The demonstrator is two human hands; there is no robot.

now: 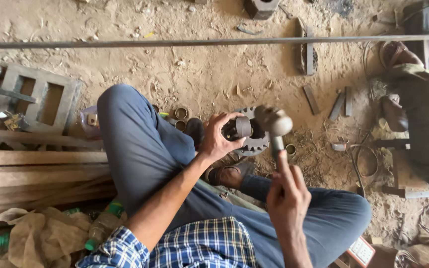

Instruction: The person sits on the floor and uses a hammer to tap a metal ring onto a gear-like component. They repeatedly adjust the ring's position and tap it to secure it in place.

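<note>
A toothed metal gear (254, 141) sits over the sandy ground between the person's knees, and the left hand (218, 136) is wrapped around a short dark cylindrical bushing (242, 127) held against the gear's centre, fingers curled over its top. The right hand (287, 191) is clenched on the handle of a hammer (274, 124), whose rounded grey head is raised just beside the bushing and above the gear's right edge. Under the gear, a sandalled foot (227, 174) rests on the ground, and the blue trouser legs (145, 149) spread to either side; a blue and white checked shirt sleeve (120, 248) shows at the bottom. Several small brass-coloured rings (180, 113) lie on the dirt just left of the gear, and another ring (290, 149) lies to its right. Further left, a grey metal frame (40, 97) with rectangular openings lies beside stacked wooden planks (35, 171). Near the bottom left, a clear plastic bottle (100, 228) with a green cap lies next to a crumpled tan cloth (40, 235). A long steel bar (199, 42) crosses the top of the view. Short flat metal pieces (341, 103) are scattered on the right, where another person (423, 109) in olive clothing sits. A small white box with red markings (361, 252) lies at the bottom right, beside the right knee.
</note>
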